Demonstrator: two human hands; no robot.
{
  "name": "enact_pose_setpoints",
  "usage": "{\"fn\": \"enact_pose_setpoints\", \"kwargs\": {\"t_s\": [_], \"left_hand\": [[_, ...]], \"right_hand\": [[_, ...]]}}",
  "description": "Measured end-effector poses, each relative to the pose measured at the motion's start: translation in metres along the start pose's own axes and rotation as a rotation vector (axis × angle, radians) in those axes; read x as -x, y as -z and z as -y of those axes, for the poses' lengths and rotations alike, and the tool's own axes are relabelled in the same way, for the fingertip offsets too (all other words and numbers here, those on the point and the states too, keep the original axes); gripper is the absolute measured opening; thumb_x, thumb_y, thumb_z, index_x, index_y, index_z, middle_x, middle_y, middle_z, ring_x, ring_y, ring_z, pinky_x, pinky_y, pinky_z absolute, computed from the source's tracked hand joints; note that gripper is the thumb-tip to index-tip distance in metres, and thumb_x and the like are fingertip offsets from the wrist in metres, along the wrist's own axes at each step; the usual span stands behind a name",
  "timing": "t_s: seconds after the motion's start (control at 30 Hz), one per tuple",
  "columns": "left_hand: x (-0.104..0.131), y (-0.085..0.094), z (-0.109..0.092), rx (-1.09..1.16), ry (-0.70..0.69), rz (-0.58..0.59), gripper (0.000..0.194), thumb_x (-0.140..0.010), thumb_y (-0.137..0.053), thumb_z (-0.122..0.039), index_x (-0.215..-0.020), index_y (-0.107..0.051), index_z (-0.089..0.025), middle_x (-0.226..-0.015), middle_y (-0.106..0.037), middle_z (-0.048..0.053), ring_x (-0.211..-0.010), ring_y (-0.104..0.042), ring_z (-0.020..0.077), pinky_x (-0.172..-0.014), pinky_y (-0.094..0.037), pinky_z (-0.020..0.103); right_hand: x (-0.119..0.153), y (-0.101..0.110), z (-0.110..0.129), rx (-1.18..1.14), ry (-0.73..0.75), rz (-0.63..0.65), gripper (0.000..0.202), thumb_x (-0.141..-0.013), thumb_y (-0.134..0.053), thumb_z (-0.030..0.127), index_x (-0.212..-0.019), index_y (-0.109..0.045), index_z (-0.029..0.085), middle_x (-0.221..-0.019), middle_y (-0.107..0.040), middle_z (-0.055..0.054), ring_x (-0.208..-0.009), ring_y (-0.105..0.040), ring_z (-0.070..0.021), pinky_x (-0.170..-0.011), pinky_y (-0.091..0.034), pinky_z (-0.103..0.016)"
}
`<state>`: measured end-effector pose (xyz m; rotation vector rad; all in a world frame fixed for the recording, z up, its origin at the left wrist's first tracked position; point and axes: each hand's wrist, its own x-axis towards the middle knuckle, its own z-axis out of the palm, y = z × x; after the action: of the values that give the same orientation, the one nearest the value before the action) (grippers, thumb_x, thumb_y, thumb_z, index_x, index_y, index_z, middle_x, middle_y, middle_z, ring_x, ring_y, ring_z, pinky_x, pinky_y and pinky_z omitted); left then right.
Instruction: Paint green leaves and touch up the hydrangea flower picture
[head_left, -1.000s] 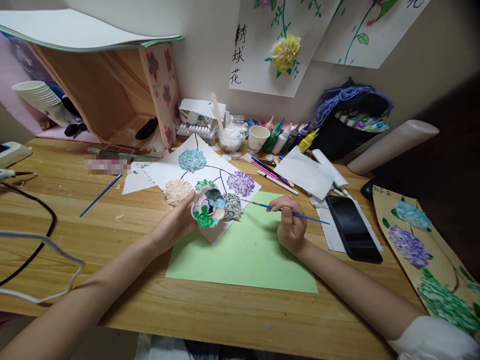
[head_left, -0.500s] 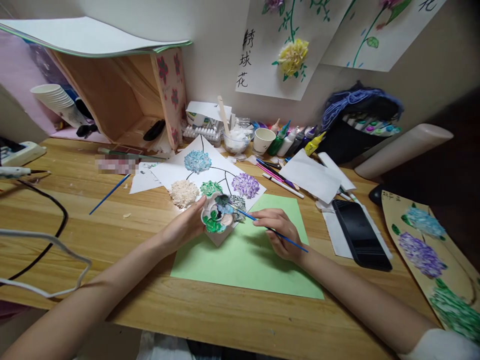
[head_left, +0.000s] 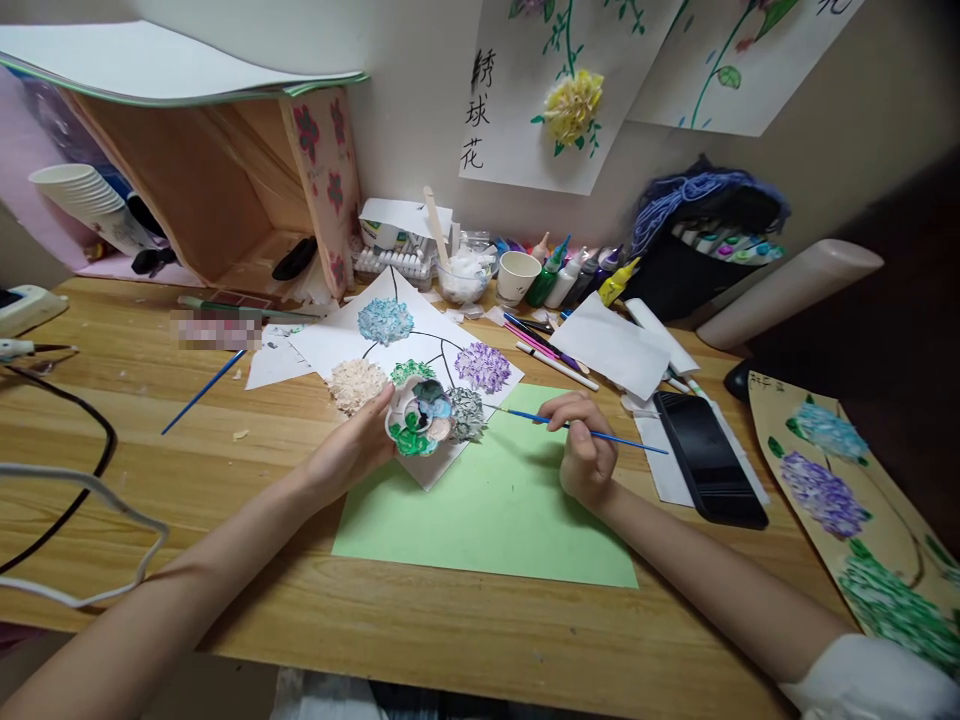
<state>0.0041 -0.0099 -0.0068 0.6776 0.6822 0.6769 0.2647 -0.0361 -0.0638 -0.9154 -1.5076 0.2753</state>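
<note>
My left hand is closed on the edge of a small round paint palette, whose wells hold green, dark grey, pale blue and peach paint. In my right hand is a thin blue paintbrush, pinched between the fingers, its tip pointing left close to a grey textured flower. That flower sits on a white sheet with black stem lines, along with a blue flower, a purple one, a cream one and a green one. The palette covers part of the sheet.
Green paper lies under the sheet. A paper cup, paint bottles and a bowl of white scraps stand along the wall. To the right is a black phone; another blue brush lies left.
My right hand has moved right, drawing the paintbrush away from the palette's dark well towards the grey flower's right side. My left hand still holds the palette. The view has shifted slightly.
</note>
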Motion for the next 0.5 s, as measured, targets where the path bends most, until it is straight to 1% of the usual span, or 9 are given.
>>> {"fn": "enact_pose_setpoints", "kwargs": {"t_s": [0.13,0.23,0.3,0.4,0.5], "left_hand": [[-0.0007,0.0042,0.0023,0.011,-0.009,0.035,0.059,-0.095,-0.039,-0.048,-0.146,-0.036,-0.019,-0.129,-0.064,0.009,-0.125,-0.054,0.0248,-0.107,-0.036,0.035],[-0.0006,0.0034,0.0029,0.009,-0.006,0.019,0.061,-0.094,-0.040,-0.048,-0.147,-0.034,-0.019,-0.130,-0.063,0.009,-0.125,-0.054,0.0251,-0.107,-0.036,0.035],[-0.0005,0.0013,0.0022,0.000,-0.002,-0.016,0.060,-0.094,-0.041,-0.048,-0.146,-0.036,-0.018,-0.130,-0.064,0.008,-0.125,-0.054,0.0252,-0.108,-0.036,0.035],[-0.0007,-0.0010,0.0012,-0.015,0.016,-0.072,0.059,-0.093,-0.043,-0.050,-0.142,-0.044,-0.018,-0.128,-0.065,0.007,-0.123,-0.056,0.0250,-0.107,-0.037,0.035],[-0.0012,-0.0002,0.0017,-0.013,0.020,-0.078,0.055,-0.092,-0.044,-0.051,-0.137,-0.051,-0.019,-0.128,-0.065,0.005,-0.123,-0.056,0.0243,-0.106,-0.039,0.034]], "right_hand": [[-0.0005,-0.0003,0.0003,-0.001,-0.013,0.090,0.028,-0.094,-0.035,0.026,-0.073,-0.055,0.023,-0.072,-0.061,-0.002,-0.067,-0.054,-0.0184,-0.067,-0.040,-0.036],[-0.0004,-0.0001,0.0006,-0.007,-0.018,0.126,0.028,-0.094,-0.035,0.024,-0.075,-0.055,0.023,-0.073,-0.060,-0.002,-0.070,-0.055,-0.0186,-0.068,-0.040,-0.036],[-0.0008,-0.0003,0.0008,-0.010,-0.022,0.155,0.028,-0.094,-0.034,0.023,-0.075,-0.054,0.023,-0.074,-0.060,-0.002,-0.071,-0.054,-0.0185,-0.069,-0.040,-0.036],[-0.0021,-0.0009,0.0017,0.000,-0.035,0.192,0.028,-0.095,-0.034,0.022,-0.076,-0.055,0.023,-0.075,-0.060,-0.002,-0.073,-0.055,-0.0186,-0.070,-0.041,-0.036],[-0.0033,-0.0016,0.0029,0.023,-0.057,0.198,0.028,-0.095,-0.033,0.023,-0.077,-0.055,0.023,-0.076,-0.060,-0.003,-0.075,-0.055,-0.0194,-0.070,-0.042,-0.036]]}}
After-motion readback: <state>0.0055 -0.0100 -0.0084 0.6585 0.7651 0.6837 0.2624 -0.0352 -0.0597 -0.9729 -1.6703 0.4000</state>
